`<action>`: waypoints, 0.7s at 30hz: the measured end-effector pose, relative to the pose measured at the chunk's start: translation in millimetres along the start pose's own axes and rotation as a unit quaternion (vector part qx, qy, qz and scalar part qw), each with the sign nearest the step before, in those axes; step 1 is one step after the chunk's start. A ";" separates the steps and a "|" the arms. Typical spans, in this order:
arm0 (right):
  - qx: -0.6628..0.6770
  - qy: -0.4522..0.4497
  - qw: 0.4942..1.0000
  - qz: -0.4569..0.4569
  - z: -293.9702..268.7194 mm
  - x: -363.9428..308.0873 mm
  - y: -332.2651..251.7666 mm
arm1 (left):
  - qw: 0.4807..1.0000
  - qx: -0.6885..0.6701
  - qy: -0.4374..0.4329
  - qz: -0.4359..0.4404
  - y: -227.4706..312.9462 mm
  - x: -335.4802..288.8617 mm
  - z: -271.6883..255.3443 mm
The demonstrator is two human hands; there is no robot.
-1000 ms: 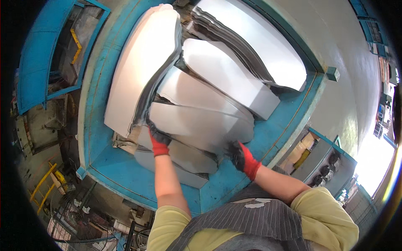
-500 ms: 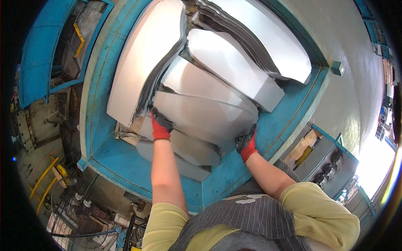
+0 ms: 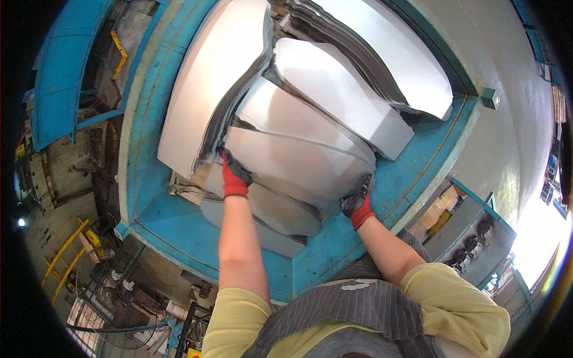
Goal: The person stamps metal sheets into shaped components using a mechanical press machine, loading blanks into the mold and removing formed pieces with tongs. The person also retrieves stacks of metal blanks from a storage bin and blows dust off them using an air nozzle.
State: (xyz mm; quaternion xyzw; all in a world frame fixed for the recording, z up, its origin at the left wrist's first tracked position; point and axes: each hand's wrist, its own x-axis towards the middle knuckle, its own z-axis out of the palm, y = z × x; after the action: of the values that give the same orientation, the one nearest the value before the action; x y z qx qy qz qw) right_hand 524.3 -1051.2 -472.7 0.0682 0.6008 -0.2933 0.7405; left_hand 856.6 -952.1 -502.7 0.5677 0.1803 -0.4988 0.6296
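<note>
A curved, shiny sheet metal panel (image 3: 292, 164) lies over other panels inside a large blue bin. My left hand (image 3: 236, 172), in a black and red glove, grips its left edge. On the opposite side my right hand (image 3: 357, 200), gloved alike, holds the lower right corner. Both hands are closed at the rim, with fingertips partly hidden. Beneath and nearer to me are more sheet metal panels (image 3: 280, 215). Just beyond the held sheet another panel (image 3: 268, 104) shows.
Tall stacks of cut sheets stand at the left (image 3: 209, 77) and far right (image 3: 394, 53), with a smaller stack (image 3: 334, 83) between them. The bin's blue wall (image 3: 179, 241) surrounds everything. A grey shelf (image 3: 465, 232) with dark gloves stands right; a fan (image 3: 128, 310) is lower left.
The whole view has shifted slightly, moving the bin a little rightward in the picture. Both hands stay at the panel's edges, and the panel keeps nearly the same place among the stacks.
</note>
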 end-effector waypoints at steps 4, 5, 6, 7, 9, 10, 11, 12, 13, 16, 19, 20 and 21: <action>0.042 0.050 0.998 0.015 -13.6 -3.9 6.1 | 1.000 0.024 0.010 0.003 5.5 -3.2 8.5; 0.037 0.059 0.997 0.034 -15.0 -3.6 5.4 | 1.000 0.022 0.008 0.002 2.4 3.2 9.1; 0.034 0.057 0.997 0.037 -11.9 -7.4 6.9 | 0.999 0.008 0.036 0.003 2.3 7.0 3.0; 0.031 0.033 0.999 0.029 -6.8 -11.9 7.5 | 0.998 -0.006 0.064 0.005 0.5 12.6 -2.7; 0.028 0.007 0.999 0.022 2.4 -20.2 4.4 | 0.995 -0.019 0.099 -0.025 -6.5 26.3 -12.1; 0.028 0.003 0.999 0.022 5.3 -24.5 0.8 | 0.989 -0.031 0.133 -0.056 -11.1 31.1 -21.0; 0.028 -0.002 0.999 0.023 8.6 -28.5 -2.4 | 0.989 -0.031 0.136 -0.054 -16.1 34.2 -30.0; 0.026 -0.005 0.999 0.025 12.1 -31.2 -6.1 | 0.989 -0.044 0.131 -0.048 -23.1 39.3 -38.8; 0.022 -0.023 0.999 0.014 15.9 -32.7 -8.9 | 0.990 -0.056 0.127 -0.040 -25.5 41.3 -44.7; 0.031 -0.038 0.999 0.003 24.2 -37.1 -25.6 | 0.992 -0.036 0.122 0.000 -27.8 33.7 -29.2; 0.055 -0.036 0.998 -0.005 31.5 -34.4 -39.1 | 0.989 0.032 0.129 0.071 -29.1 10.8 -1.2; 0.066 -0.034 0.997 -0.017 34.8 -32.8 -42.1 | 0.990 0.008 0.104 0.098 -29.9 4.2 1.9; 0.064 -0.040 0.997 -0.017 36.6 -29.3 -42.8 | 0.989 -0.016 0.077 0.126 -29.2 -1.1 2.5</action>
State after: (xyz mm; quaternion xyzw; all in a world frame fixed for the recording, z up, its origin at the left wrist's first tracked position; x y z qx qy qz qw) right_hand 530.2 -1092.5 -424.9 0.0928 0.5517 -0.3461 0.7531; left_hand 831.0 -949.7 -516.8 0.6122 0.1633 -0.3671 0.6810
